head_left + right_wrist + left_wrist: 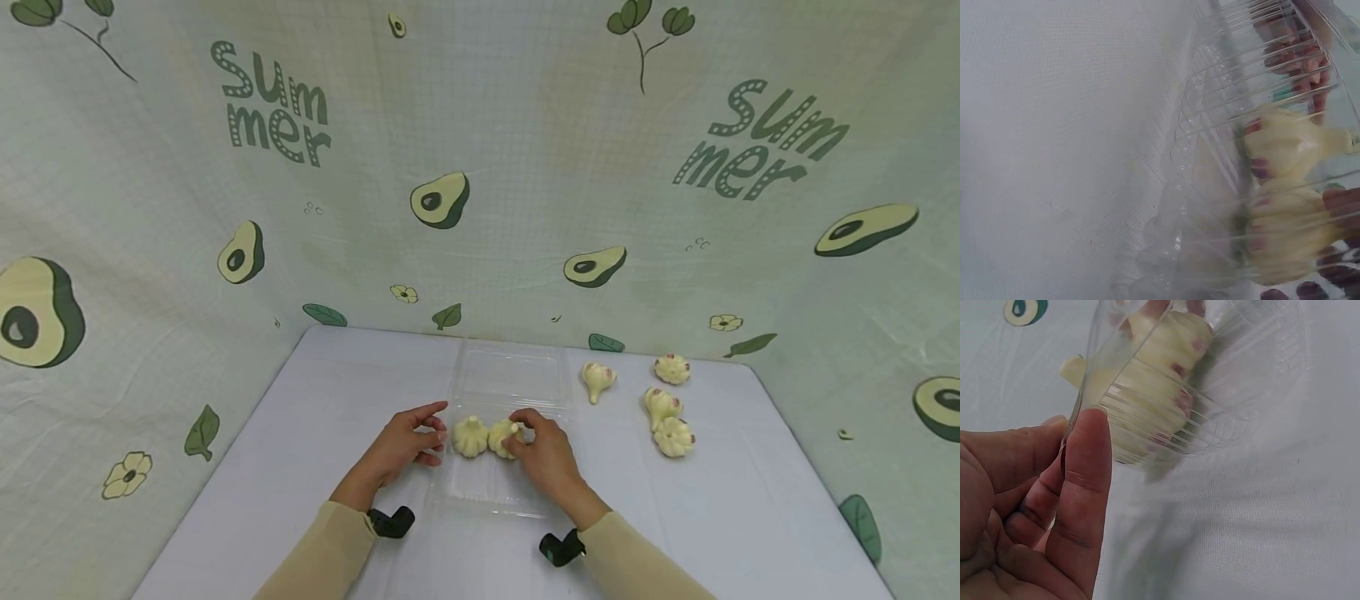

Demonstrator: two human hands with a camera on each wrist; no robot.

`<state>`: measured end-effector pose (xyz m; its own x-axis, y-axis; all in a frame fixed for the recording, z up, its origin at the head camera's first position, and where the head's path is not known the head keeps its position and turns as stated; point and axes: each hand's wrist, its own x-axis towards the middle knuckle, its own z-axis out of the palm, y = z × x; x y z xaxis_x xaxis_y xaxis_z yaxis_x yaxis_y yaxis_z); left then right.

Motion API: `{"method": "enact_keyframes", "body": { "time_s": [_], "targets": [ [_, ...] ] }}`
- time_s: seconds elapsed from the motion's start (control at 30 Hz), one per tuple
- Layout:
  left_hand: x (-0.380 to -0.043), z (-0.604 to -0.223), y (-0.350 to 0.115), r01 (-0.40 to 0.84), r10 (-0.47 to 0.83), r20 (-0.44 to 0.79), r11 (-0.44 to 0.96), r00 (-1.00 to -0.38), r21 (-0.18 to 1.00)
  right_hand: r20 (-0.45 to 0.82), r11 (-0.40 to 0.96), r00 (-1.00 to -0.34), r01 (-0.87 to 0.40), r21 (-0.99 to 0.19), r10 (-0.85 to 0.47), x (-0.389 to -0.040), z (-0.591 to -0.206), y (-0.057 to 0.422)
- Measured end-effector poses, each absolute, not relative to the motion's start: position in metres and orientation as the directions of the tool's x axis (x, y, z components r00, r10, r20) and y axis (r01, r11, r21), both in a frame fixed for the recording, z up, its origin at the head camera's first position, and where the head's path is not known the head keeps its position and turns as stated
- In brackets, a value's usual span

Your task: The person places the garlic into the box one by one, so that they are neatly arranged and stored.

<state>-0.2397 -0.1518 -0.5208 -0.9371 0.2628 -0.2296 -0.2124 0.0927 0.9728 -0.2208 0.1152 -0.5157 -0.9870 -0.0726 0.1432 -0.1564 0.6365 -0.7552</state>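
at the frame's lower centre, the left hand [405, 446] pinches the box [491, 490] rim; the right hand [546, 454] grips a bulb [498, 439] inside. brace the rim, release the bulb gently.

Soft even light, hazy right wrist view, glints on clear container [480, 485], faint shadows on tabletop [1260, 519]
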Motion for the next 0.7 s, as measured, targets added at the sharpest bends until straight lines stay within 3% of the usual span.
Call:
{"method": "enact_keyframes", "body": {
  "time_s": [0.4, 0.7],
  "targets": [
    [-0.238, -0.518, -0.149, -0.204, 0.229, -0.223, 0.102, -0.948, 0.974, 0.159, 0.584, -0.986, -0.153, -0.798, -0.041, -0.22, -0.492, 0.129],
    [-0.239, -0.52, -0.152, -0.176, 0.242, -0.204, 0.129, -0.949, 0.976, 0.214, 0.629, -0.974, -0.118, -0.768, 0.078, -0.223, -0.466, 0.182]
  ]
}}
